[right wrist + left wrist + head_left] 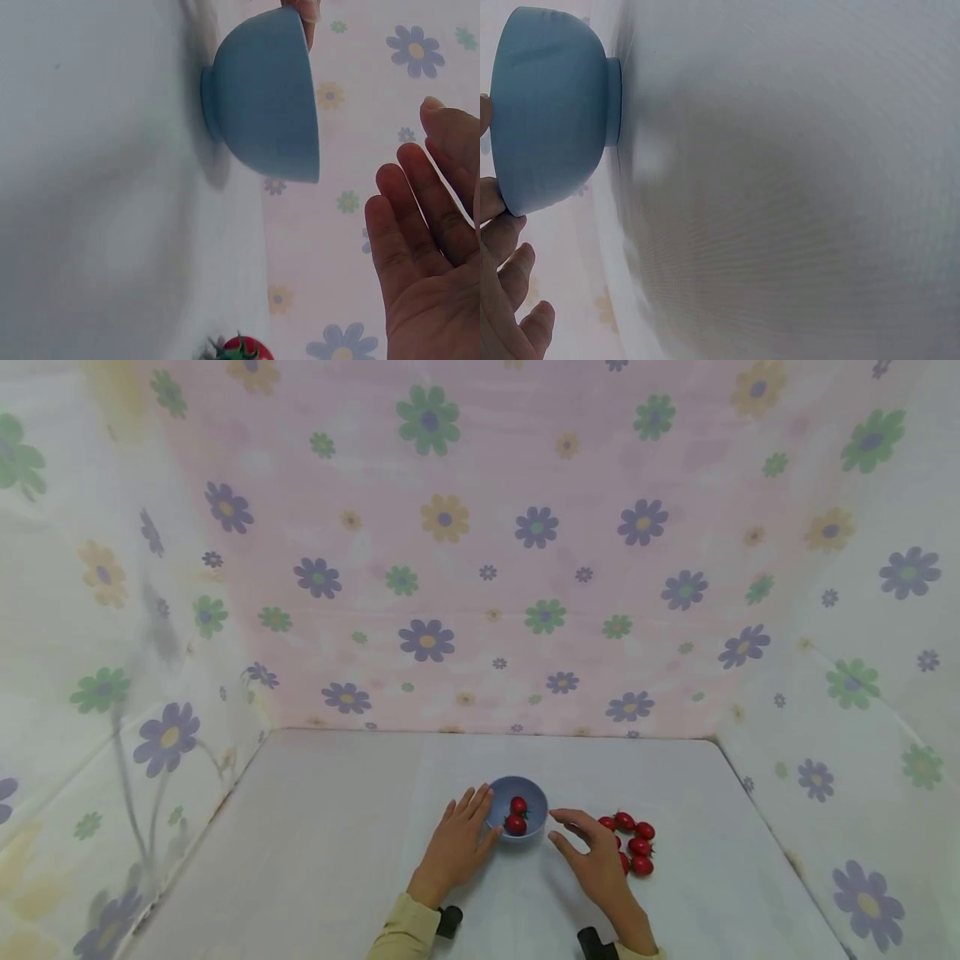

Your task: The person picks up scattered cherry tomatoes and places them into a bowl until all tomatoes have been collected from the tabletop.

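A blue bowl (533, 806) stands upright on the table, with two red cherry tomatoes (515, 825) inside. At its left side is my left hand (456, 843), fingers extended; the index fingertip and thumb touch the rim, while the other fingers lie beyond the bowl in the left wrist view. My right hand (598, 864) hovers just right of the bowl, thumb and fingers apart, nothing between them. Beneath and beyond it lie several cherry tomatoes (640, 846), some partly hidden by the hand. One tomato (255, 349) with a green stem shows at the bottom of the right wrist view.
A white cloth covers the table (337, 843). Flower-printed cloth walls (480, 610) rise at the back and on both sides. Dark wrist mounts (450, 922) sit by both sleeves.
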### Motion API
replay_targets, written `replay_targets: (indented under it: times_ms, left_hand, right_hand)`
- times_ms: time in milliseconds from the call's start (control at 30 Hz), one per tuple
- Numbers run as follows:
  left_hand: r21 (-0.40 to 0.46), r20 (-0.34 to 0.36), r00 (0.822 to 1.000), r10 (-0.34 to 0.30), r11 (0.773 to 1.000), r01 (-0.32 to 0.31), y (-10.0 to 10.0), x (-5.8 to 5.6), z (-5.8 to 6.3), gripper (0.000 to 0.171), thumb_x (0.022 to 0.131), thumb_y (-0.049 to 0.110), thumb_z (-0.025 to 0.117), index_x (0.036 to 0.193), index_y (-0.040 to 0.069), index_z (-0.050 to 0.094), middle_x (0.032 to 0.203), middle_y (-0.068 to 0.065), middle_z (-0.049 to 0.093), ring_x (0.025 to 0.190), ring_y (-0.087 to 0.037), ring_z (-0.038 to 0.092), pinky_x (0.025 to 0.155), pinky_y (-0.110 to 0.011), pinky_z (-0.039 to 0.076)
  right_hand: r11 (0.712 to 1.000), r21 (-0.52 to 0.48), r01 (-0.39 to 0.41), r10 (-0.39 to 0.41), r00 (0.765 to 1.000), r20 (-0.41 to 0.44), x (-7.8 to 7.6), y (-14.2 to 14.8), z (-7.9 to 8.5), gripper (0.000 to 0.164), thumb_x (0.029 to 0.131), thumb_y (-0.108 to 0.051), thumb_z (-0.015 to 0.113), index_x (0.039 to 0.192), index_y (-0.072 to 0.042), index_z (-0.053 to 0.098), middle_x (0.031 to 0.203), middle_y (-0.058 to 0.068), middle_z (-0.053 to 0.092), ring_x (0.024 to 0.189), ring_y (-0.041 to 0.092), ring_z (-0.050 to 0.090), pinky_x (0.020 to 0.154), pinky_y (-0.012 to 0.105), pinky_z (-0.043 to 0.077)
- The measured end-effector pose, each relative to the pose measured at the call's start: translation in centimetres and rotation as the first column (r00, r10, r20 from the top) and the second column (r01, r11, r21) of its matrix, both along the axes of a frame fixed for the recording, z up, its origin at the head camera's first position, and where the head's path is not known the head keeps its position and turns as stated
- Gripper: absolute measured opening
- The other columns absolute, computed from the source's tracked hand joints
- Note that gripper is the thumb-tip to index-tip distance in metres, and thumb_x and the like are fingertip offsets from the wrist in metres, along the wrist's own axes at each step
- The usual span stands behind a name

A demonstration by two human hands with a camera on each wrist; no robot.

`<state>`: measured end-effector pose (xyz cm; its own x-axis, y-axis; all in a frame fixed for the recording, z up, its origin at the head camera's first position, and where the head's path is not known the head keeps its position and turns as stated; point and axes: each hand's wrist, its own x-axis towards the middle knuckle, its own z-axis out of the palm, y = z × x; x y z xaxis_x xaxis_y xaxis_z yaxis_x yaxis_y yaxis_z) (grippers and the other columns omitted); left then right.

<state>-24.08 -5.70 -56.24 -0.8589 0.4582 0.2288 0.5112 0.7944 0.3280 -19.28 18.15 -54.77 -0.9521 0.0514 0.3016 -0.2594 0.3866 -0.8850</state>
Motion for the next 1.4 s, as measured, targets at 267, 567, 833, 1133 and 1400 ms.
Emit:
replay_targets:
  times_ms: [267, 567, 833, 1133, 1400]
  left_hand:
    - [-0.005, 0.007, 1.0, -0.001, 1.0, 0.001, -0.2, 0.0, 0.0, 0.063, 0.107, 0.042, 0.048, 0.155, 0.002, 0.041, 0.163, -0.012, 0.037, 0.151, -0.033, 0.033, 0.12, -0.055, 0.031]
    - [0.015, 0.011, 1.0, -0.005, 1.0, 0.005, -0.3, 0.0, 0.1, 0.063, 0.107, 0.041, 0.049, 0.154, 0.001, 0.041, 0.163, -0.014, 0.036, 0.151, -0.035, 0.033, 0.12, -0.056, 0.03]
    - [0.014, 0.008, 1.0, -0.016, 1.0, 0.016, -0.3, 0.0, 0.2, 0.064, 0.107, 0.042, 0.049, 0.154, 0.0, 0.04, 0.162, -0.015, 0.037, 0.15, -0.036, 0.034, 0.119, -0.058, 0.031]
    - [0.013, 0.009, 1.0, -0.013, 1.0, 0.013, -0.1, -0.1, 0.1, 0.063, 0.107, 0.041, 0.048, 0.154, 0.0, 0.04, 0.163, -0.015, 0.036, 0.151, -0.035, 0.033, 0.12, -0.057, 0.03]
    - [0.019, 0.018, 1.0, -0.018, 1.0, 0.018, 0.0, -0.3, -0.2, 0.063, 0.107, 0.04, 0.048, 0.155, 0.0, 0.04, 0.163, -0.015, 0.035, 0.151, -0.036, 0.032, 0.12, -0.057, 0.03]
  right_hand:
    - [0.995, 0.04, 0.088, -0.089, 0.996, 0.03, 0.8, 1.5, -0.6, 0.034, 0.087, -0.001, 0.078, 0.121, -0.009, 0.073, 0.117, 0.004, 0.075, 0.113, 0.022, 0.069, 0.1, 0.031, 0.054]
    - [0.987, 0.066, 0.145, -0.151, 0.984, 0.098, 1.5, 3.4, -1.0, 0.035, 0.088, -0.002, 0.078, 0.122, -0.004, 0.071, 0.118, 0.011, 0.073, 0.111, 0.029, 0.069, 0.099, 0.037, 0.056]
    - [0.979, 0.124, 0.163, -0.172, 0.983, 0.064, 2.5, 5.3, -1.4, 0.037, 0.083, 0.006, 0.08, 0.118, -0.004, 0.072, 0.115, 0.008, 0.074, 0.11, 0.026, 0.07, 0.096, 0.037, 0.057]
    - [0.962, 0.205, 0.182, -0.215, 0.965, 0.152, 3.9, 6.7, -1.1, 0.041, 0.082, 0.004, 0.081, 0.12, -0.006, 0.071, 0.116, 0.006, 0.073, 0.11, 0.026, 0.069, 0.095, 0.035, 0.057]
    - [0.949, 0.257, 0.183, -0.239, 0.949, 0.207, 4.0, 7.5, -1.6, 0.044, 0.082, 0.004, 0.081, 0.124, -0.005, 0.069, 0.121, 0.011, 0.07, 0.117, 0.031, 0.066, 0.098, 0.038, 0.056]
